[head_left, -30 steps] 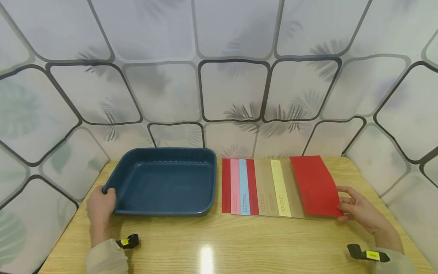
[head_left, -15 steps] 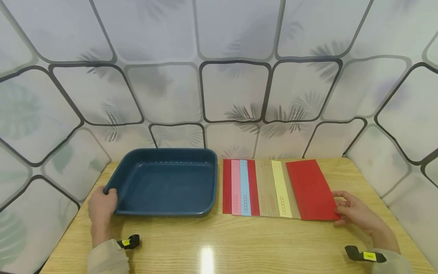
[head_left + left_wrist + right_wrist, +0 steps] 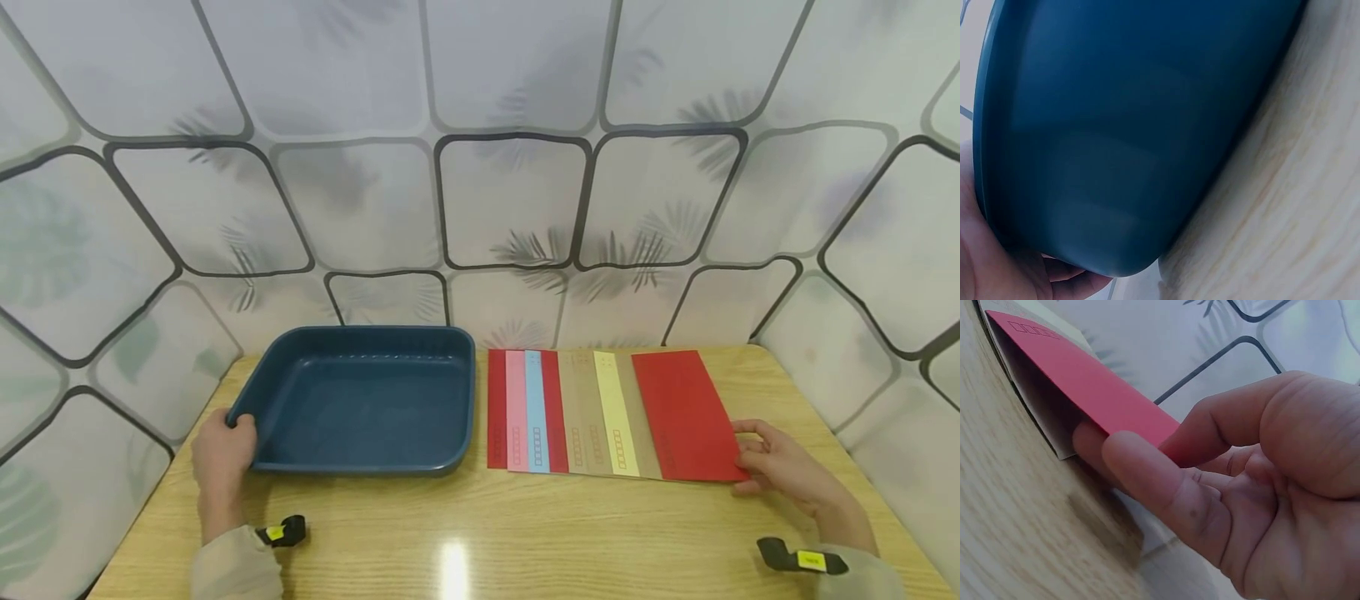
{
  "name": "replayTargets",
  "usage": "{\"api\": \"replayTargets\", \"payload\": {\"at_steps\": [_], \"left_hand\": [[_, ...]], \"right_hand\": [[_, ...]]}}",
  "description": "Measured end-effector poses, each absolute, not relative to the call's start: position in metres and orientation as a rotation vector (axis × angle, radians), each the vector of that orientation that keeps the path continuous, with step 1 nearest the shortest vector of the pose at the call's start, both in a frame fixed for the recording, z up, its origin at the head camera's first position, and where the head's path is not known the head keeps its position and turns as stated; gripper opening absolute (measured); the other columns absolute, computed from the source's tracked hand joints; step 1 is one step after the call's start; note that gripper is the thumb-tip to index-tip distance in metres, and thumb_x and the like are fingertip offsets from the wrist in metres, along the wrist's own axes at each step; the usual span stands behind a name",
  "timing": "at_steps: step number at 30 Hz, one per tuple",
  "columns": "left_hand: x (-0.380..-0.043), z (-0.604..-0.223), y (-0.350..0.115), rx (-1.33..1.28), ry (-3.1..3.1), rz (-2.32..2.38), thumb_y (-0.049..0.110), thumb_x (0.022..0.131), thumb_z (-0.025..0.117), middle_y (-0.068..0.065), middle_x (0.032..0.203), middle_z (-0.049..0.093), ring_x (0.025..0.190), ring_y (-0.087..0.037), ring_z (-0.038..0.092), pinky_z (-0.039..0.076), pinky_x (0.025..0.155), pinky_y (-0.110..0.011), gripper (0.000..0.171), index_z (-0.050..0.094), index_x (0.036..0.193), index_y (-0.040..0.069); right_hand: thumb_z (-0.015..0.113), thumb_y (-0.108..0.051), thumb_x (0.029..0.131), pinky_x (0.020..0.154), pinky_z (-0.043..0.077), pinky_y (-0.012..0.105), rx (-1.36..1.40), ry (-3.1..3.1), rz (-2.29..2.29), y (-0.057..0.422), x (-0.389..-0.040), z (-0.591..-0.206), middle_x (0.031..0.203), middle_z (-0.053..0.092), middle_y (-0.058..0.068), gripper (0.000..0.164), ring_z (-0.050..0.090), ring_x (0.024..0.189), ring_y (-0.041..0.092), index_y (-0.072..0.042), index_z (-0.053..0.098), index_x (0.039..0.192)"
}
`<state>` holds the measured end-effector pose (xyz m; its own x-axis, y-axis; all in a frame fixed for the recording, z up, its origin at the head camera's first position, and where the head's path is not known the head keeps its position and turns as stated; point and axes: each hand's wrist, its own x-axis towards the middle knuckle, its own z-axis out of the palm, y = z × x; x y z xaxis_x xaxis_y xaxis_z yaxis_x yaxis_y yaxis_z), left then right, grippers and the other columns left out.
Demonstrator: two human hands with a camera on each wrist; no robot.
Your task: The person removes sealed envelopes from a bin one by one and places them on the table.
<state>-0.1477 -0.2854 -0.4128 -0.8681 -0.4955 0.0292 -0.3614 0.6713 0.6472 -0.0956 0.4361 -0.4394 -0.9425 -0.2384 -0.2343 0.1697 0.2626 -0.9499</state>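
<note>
At the left end of a dark blue tray (image 3: 360, 412), my left hand (image 3: 222, 450) grips the rim by its near corner, thumb over the edge. In the left wrist view the fingers curl round the tray's outer wall (image 3: 1116, 156). My right hand (image 3: 783, 467) pinches the right edge of a red envelope (image 3: 690, 417) between thumb and fingers. The right wrist view has that envelope's held edge raised off the brown one beneath. Leftward from it runs an overlapping row of envelopes, with a yellow one (image 3: 617, 412), a light blue one (image 3: 537, 408) and a pink one (image 3: 516, 408).
The tray and envelopes lie on a light wooden table (image 3: 480, 533). A patterned wall covering (image 3: 517, 200) rises right behind them and on both sides. The tray's right wall stands close to the row's leftmost red envelope (image 3: 497, 408).
The red envelope in my right hand has come down from a raised, bent pose to lie flatter over the brown one, its near edge lower. My left hand stays on the tray.
</note>
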Motion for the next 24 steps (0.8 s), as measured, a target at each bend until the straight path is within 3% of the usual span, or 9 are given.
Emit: {"api": "replayTargets", "payload": {"at_steps": [8, 18, 24], "left_hand": [[-0.1479, -0.4127, -0.2857, 0.693, -2.687, -0.967, 0.020, 0.090, 0.033, -0.039, 0.116, 0.049, 0.099, -0.054, 0.046, 0.039, 0.076, -0.064, 0.043, 0.048, 0.118, -0.010], [-0.1464, -0.4109, -0.2851, 0.685, -2.684, -0.968, 0.019, 0.090, 0.033, -0.039, 0.114, 0.050, 0.097, -0.053, 0.047, 0.040, 0.075, -0.063, 0.043, 0.048, 0.117, -0.011], [-0.1467, -0.4108, -0.2852, 0.689, -2.694, -0.983, 0.020, 0.090, 0.033, -0.039, 0.116, 0.049, 0.099, -0.053, 0.047, 0.040, 0.076, -0.063, 0.044, 0.047, 0.119, -0.011]], "right_hand": [[0.047, -0.004, 0.093, 0.064, 0.057, 0.041, -0.035, 2.221, -1.661, 0.4350, -0.0961, -0.4406, 0.102, 0.062, 0.009, 0.053, 0.062, 0.088, 0.019, 0.021, 0.015, 0.127], [0.052, -0.019, 0.093, 0.062, 0.057, 0.039, 0.118, 2.381, -1.462, 0.4298, -0.0950, -0.4351, 0.112, 0.056, 0.024, 0.058, 0.060, 0.086, 0.020, 0.020, 0.029, 0.128], [0.051, -0.021, 0.094, 0.061, 0.056, 0.038, 0.139, 2.425, -1.424, 0.4289, -0.0954, -0.4347, 0.113, 0.056, 0.025, 0.055, 0.060, 0.084, 0.020, 0.019, 0.034, 0.128]]}}
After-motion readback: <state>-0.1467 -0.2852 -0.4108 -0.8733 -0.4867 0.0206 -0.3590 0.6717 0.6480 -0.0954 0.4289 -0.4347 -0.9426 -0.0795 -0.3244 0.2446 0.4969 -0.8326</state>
